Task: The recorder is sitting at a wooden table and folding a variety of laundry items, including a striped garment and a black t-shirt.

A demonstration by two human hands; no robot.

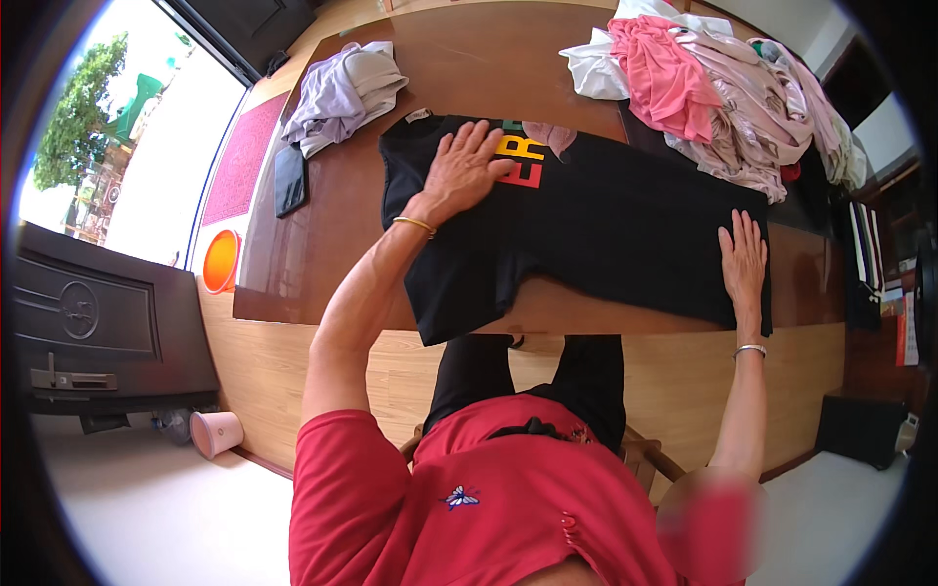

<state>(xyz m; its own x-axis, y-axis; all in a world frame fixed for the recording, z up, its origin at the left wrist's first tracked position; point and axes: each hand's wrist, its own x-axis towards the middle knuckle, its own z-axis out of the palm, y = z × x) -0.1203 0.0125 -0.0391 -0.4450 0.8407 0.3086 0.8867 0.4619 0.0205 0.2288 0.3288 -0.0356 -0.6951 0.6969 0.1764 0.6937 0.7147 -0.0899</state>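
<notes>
A black short-sleeved shirt [608,220] lies spread sideways on a brown wooden table [330,271], its neckline to the left and its hem to the right. Coloured letters and a pinkish print show near its far edge. My left hand [465,172] rests flat on the shirt's chest, beside the letters, fingers pointing away from me. Near the hem, my right hand [744,256] presses palm down on the fabric with the fingers close together. Neither hand grips anything. One sleeve [458,308] hangs slightly over the table's near edge.
Folded lilac and white clothes [344,91] sit at the far left, beside a dark phone [291,181]. A heap of pink and white garments [755,102] covers the far right. An orange bucket [221,261] and a pink bin [216,434] stand on the floor leftward, near the door [110,315].
</notes>
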